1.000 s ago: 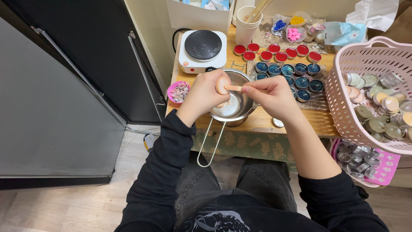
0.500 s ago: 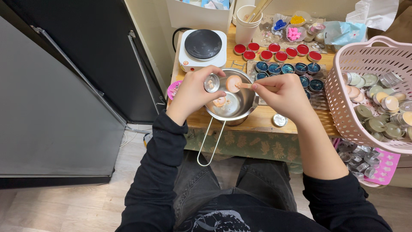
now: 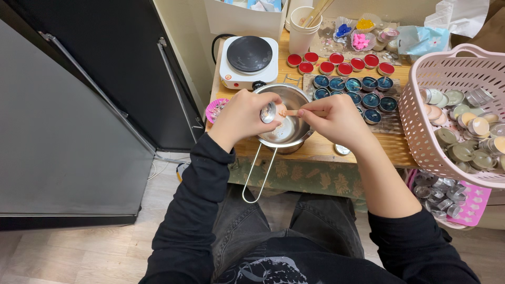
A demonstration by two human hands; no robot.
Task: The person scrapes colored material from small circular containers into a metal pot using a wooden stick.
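A small metal tealight cup (image 3: pixel 269 112) is pinched in the fingers of the left hand (image 3: pixel 243 117), held over the steel saucepan (image 3: pixel 286 125) at the table's (image 3: pixel 326 148) front edge. The right hand (image 3: pixel 336 120) grips a thin wooden stick (image 3: pixel 295 112), its tip at the cup's mouth, seemingly against peach wax. Behind the pan sit a white hotplate (image 3: pixel 248 59) and rows of blue (image 3: pixel 363 92) and red (image 3: pixel 342 64) tealights; a pink basket (image 3: pixel 415 115) of cups stands to the right.

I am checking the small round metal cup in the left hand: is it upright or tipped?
Tipped. The small round metal cup faces sideways toward the thin wooden stick, above the steel saucepan.
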